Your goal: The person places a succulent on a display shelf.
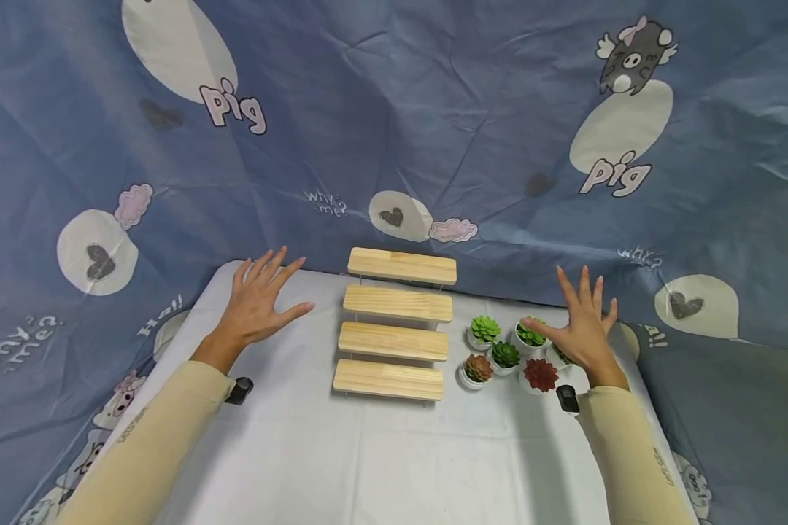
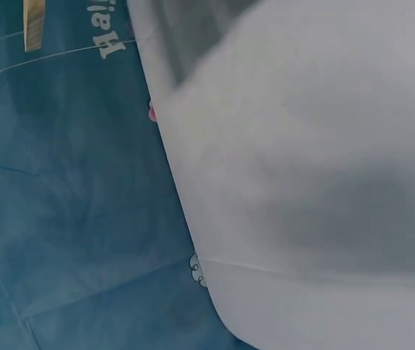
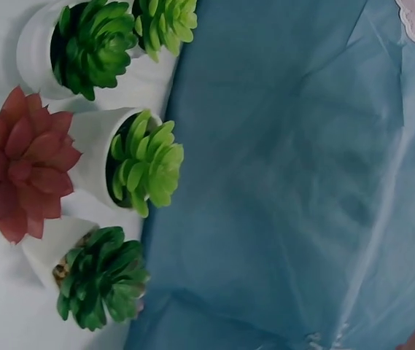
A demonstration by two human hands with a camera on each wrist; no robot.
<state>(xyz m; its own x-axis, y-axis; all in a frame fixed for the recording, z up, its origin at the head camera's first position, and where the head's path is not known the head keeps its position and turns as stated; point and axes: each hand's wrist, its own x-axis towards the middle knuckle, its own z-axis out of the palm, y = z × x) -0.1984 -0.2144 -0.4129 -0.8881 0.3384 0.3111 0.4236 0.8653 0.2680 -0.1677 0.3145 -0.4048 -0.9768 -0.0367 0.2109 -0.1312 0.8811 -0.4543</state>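
Observation:
Both hands are raised with fingers spread and nothing in them. On the left, the left hand [image 1: 252, 299] hovers over the white table, apart from a tiered wooden stand [image 1: 394, 340] with several pale slats. The right hand [image 1: 586, 329] is held above a group of potted succulents, partly hiding a dark green succulent [image 3: 101, 281]. Around it stand a dark red succulent [image 1: 541, 375], a bright green succulent [image 1: 532, 334], another bright green succulent [image 1: 484, 329], a deep green succulent [image 1: 505, 355] and a brownish succulent [image 1: 477, 368], all in small white pots.
A blue cloth [image 1: 394, 131] printed with pigs and lettering hangs behind and beside the white table [image 1: 433, 467]. Slat ends [image 2: 33, 25] show at the left wrist view's upper left corner. A black wrist strap piece [image 1: 239, 391] sits at the left cuff.

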